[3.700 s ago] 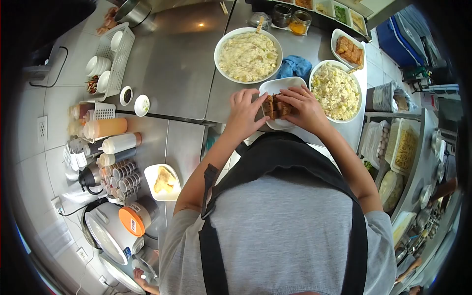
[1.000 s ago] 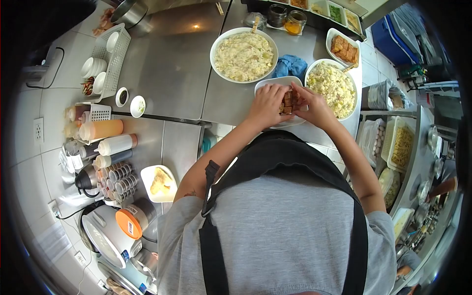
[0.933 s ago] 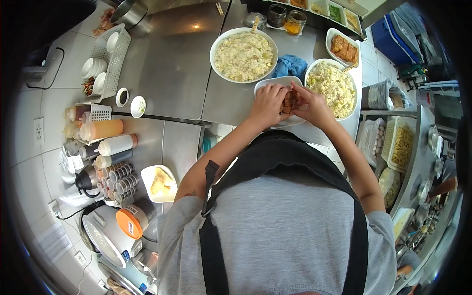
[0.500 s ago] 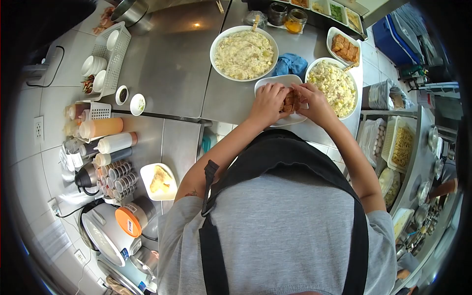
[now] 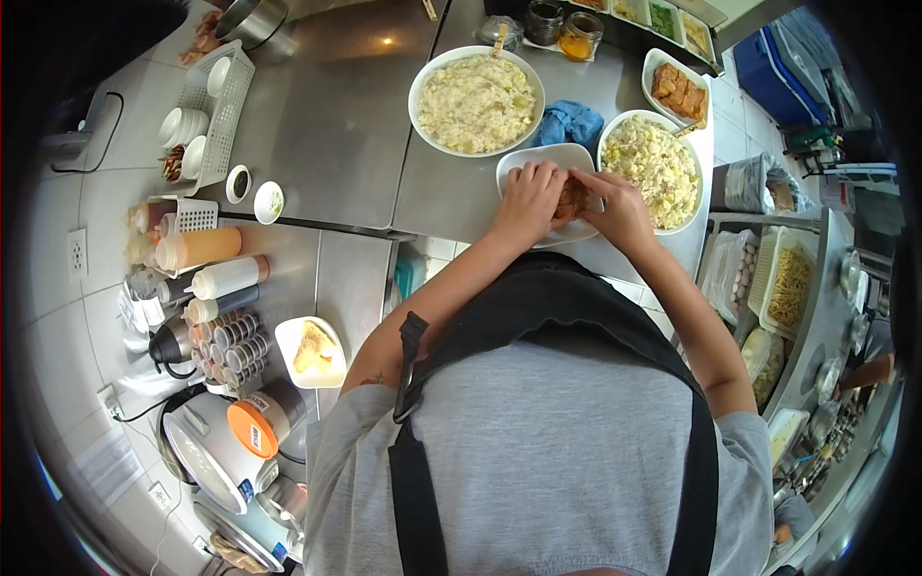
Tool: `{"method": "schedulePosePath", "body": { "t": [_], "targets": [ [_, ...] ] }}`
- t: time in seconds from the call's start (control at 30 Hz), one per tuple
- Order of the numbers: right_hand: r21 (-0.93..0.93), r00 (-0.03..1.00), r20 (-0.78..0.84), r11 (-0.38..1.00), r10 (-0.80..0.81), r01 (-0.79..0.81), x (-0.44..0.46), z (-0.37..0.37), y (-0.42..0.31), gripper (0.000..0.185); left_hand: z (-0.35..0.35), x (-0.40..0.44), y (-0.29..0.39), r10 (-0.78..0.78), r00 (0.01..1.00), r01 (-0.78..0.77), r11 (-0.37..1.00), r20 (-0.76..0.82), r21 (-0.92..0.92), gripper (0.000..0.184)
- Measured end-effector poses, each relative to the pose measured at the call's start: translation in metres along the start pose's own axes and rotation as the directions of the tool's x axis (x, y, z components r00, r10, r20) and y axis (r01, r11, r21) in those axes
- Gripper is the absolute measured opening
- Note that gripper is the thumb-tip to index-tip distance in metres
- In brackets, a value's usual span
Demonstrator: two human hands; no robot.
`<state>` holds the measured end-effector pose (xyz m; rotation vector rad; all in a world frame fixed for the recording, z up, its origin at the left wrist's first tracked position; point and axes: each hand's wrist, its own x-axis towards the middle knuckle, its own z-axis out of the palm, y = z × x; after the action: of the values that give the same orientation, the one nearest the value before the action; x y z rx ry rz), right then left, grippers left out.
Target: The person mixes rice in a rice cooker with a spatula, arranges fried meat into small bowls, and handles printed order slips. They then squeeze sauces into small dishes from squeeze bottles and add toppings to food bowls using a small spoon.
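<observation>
Brown meat pieces [image 5: 570,200] sit in a white dish [image 5: 554,156] on the steel counter. From the left, my left hand [image 5: 528,203] has its fingers curled against the meat. My right hand [image 5: 615,203] grips the meat from the other side, thumb and fingers around it. Fingers of both hands cover part of the meat. Just to the right stands a white bowl of rice mix [image 5: 651,173]. A larger bowl of pale rice mix [image 5: 476,102] is at the upper left of the dish. Between the bowls lies a blue cloth [image 5: 570,125].
Another dish of meat [image 5: 677,91] stands at the back right, near two jars [image 5: 562,31]. Small sauce cups [image 5: 269,203], squeeze bottles [image 5: 200,249] and a plate with food [image 5: 312,353] are on the left. A shelf with a noodle basket [image 5: 788,288] is at the right.
Both hands have shifted rightward along with the dish and come closer together since the earliest frame. Over the last second, they stay around the meat with small finger movements.
</observation>
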<state>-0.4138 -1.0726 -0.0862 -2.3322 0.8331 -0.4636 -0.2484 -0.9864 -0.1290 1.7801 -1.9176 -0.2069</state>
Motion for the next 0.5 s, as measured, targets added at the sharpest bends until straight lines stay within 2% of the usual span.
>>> {"method": "schedulePosePath", "body": {
  "t": [0.23, 0.33, 0.5],
  "targets": [
    [-0.010, 1.000, -0.014, 1.000, -0.005, 0.004, 0.002, 0.003, -0.003, 0.057, 0.004, -0.001, -0.001, -0.028, 0.999, 0.028, 1.000, 0.031, 0.004, 0.068],
    [0.001, 0.996, -0.061, 0.998, -0.066, 0.066, 0.002, 0.008, -0.003, 0.056, 0.003, -0.004, -0.002, -0.021, 1.000, 0.021, 0.999, -0.015, 0.025, 0.066],
    [0.012, 0.984, -0.070, 0.986, -0.164, 0.166, 0.010, 0.016, -0.005, 0.057, -0.005, -0.007, -0.009, -0.062, 0.998, 0.062, 0.998, -0.002, 0.005, 0.067]
  ]
}}
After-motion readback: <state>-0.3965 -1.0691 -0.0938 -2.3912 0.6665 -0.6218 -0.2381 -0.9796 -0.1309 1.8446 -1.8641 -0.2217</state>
